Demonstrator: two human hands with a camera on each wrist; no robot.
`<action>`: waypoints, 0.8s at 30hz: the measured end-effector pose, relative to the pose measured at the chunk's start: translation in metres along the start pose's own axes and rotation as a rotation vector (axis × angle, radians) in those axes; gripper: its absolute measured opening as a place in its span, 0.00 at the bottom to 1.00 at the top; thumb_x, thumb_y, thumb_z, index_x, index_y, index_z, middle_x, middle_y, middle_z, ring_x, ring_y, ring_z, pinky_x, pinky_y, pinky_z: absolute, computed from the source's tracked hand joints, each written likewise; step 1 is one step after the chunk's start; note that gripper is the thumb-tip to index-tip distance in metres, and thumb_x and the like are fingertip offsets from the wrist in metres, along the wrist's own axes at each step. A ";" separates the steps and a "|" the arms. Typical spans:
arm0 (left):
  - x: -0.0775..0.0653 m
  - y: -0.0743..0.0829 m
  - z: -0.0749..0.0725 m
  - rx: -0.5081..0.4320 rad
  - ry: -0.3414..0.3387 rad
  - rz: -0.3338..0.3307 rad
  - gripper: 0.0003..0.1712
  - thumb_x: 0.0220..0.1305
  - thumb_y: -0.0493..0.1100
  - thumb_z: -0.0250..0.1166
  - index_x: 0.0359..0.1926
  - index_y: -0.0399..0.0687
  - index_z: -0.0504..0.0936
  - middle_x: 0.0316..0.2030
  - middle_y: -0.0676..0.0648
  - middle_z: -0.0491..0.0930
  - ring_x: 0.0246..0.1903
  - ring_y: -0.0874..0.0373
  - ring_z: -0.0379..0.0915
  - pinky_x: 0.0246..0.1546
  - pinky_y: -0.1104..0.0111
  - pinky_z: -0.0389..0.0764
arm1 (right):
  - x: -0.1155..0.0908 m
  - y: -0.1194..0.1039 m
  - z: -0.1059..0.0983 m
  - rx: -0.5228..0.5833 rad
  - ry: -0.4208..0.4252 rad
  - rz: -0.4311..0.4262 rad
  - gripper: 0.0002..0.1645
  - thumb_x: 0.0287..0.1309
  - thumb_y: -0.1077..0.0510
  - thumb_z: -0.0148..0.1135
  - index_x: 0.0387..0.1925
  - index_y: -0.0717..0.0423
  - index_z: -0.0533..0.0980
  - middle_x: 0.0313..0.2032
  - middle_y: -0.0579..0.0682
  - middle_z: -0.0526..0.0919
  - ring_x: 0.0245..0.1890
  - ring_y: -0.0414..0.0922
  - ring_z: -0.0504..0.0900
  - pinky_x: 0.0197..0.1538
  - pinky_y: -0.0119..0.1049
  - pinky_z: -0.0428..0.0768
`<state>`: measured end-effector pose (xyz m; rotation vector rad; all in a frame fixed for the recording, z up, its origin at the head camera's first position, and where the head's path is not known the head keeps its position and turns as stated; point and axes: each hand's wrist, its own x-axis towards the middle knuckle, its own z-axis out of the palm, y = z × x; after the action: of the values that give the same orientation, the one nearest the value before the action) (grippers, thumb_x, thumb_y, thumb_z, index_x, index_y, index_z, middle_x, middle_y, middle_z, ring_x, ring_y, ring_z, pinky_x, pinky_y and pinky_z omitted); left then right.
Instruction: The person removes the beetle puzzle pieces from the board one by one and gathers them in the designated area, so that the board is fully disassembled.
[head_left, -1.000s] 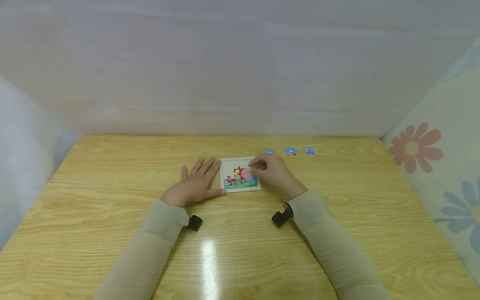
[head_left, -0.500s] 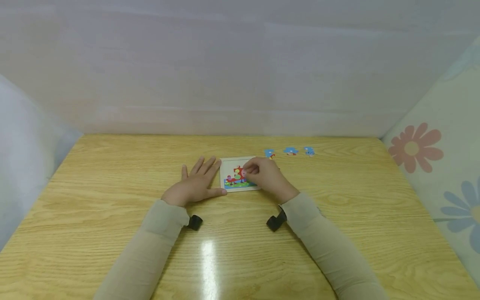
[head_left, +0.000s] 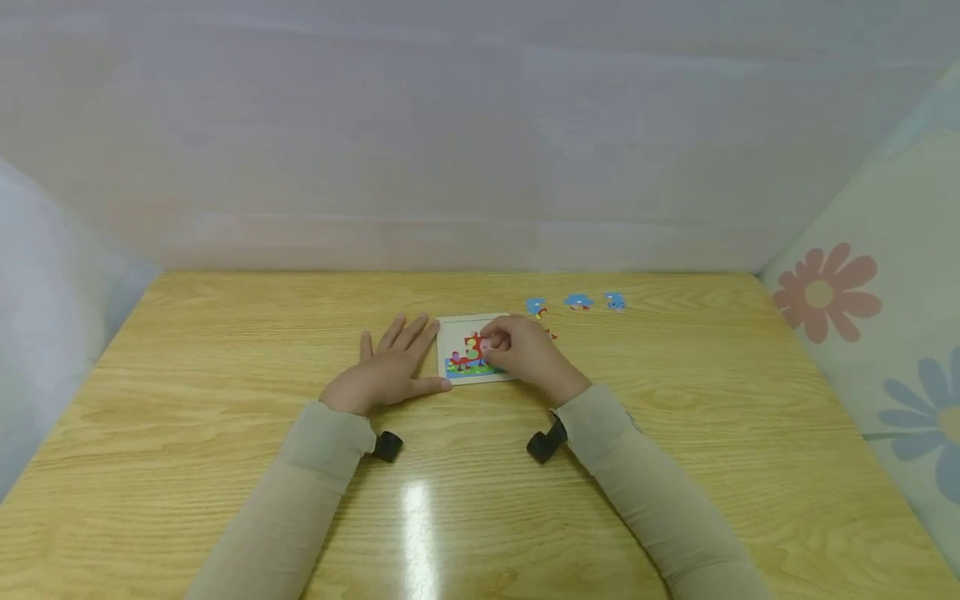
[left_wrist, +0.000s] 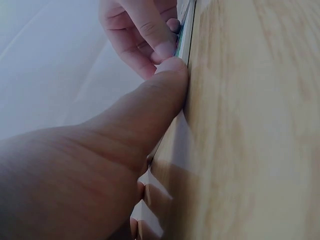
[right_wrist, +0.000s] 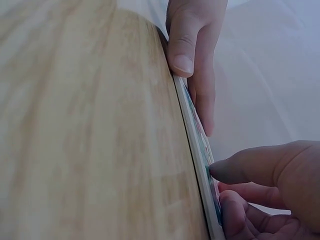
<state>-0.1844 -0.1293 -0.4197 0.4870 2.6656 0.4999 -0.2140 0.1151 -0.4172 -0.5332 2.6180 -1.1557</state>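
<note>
A small jigsaw board with a pale frame (head_left: 465,318) lies flat on the table in the head view. Colourful pieces fill its lower part; its upper left part is bare and pale. My left hand (head_left: 381,377) lies spread beside the board, with the thumb (left_wrist: 167,82) on its near-left corner and fingertips at its left edge. My right hand (head_left: 531,354) reaches over the board's right side. Its thumb and forefinger pinch at a red and pink puzzle piece (head_left: 486,343), mostly hidden by the fingers. In the right wrist view the right thumb (right_wrist: 245,167) touches the board's face.
Behind the right hand lie loose blue puzzle pieces: one with red and yellow (head_left: 536,306), one in the middle (head_left: 578,301) and one farthest right (head_left: 615,300). Another small piece (head_left: 552,334) peeks out beside the right hand. A pale wall (head_left: 450,208) rises behind the table.
My right hand has moved left over the board, and more of the loose pieces behind it now show. The left hand stays in place.
</note>
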 end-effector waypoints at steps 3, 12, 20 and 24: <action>0.000 0.000 0.000 0.000 -0.001 -0.001 0.60 0.65 0.73 0.58 0.82 0.52 0.38 0.81 0.44 0.32 0.78 0.39 0.19 0.65 0.28 0.24 | 0.000 -0.001 0.000 0.003 -0.005 0.009 0.15 0.61 0.64 0.68 0.50 0.61 0.82 0.36 0.50 0.79 0.36 0.45 0.76 0.41 0.34 0.76; 0.000 0.001 0.000 -0.001 -0.005 -0.005 0.59 0.66 0.73 0.58 0.82 0.53 0.38 0.81 0.45 0.32 0.78 0.40 0.19 0.65 0.28 0.24 | 0.000 -0.001 0.000 -0.022 -0.044 0.019 0.15 0.63 0.63 0.66 0.51 0.61 0.80 0.36 0.50 0.76 0.37 0.45 0.73 0.41 0.34 0.74; 0.001 0.000 0.001 -0.003 0.004 0.000 0.60 0.65 0.74 0.58 0.82 0.53 0.39 0.81 0.44 0.33 0.78 0.39 0.19 0.65 0.28 0.24 | 0.000 -0.001 -0.001 -0.026 -0.051 0.031 0.15 0.64 0.63 0.65 0.52 0.59 0.78 0.35 0.50 0.76 0.36 0.45 0.73 0.41 0.34 0.74; 0.001 0.000 0.001 -0.009 0.003 -0.001 0.60 0.65 0.73 0.59 0.82 0.53 0.39 0.81 0.45 0.33 0.78 0.40 0.19 0.65 0.28 0.24 | 0.000 -0.001 0.000 -0.032 -0.053 0.030 0.15 0.64 0.63 0.65 0.52 0.59 0.78 0.36 0.50 0.76 0.37 0.45 0.73 0.42 0.34 0.74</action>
<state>-0.1851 -0.1289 -0.4211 0.4819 2.6649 0.5127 -0.2141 0.1142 -0.4162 -0.5215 2.5949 -1.0778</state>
